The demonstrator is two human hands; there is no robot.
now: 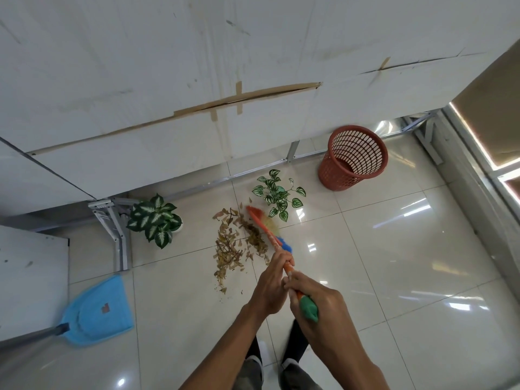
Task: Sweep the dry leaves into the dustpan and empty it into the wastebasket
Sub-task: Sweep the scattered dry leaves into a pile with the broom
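A pile of dry brown leaves (235, 243) lies scattered on the tiled floor in the middle of the view. A broom (264, 229) with an orange handle and orange, yellow and blue bristles touches the right side of the pile; its head is blurred. My left hand (271, 282) grips the handle lower down, and my right hand (315, 299) grips the green end of the handle. A light blue dustpan (100, 311) lies flat on the floor at the lower left, well apart from the leaves. A reddish-brown mesh wastebasket (353, 157) stands upright at the upper right.
Two potted plants stand near the leaves: a dark green and white one (154, 219) to the left, a trailing striped one (277, 194) behind the broom. White tables on metal legs (112, 220) line the back and left. My feet (281, 358) are below.
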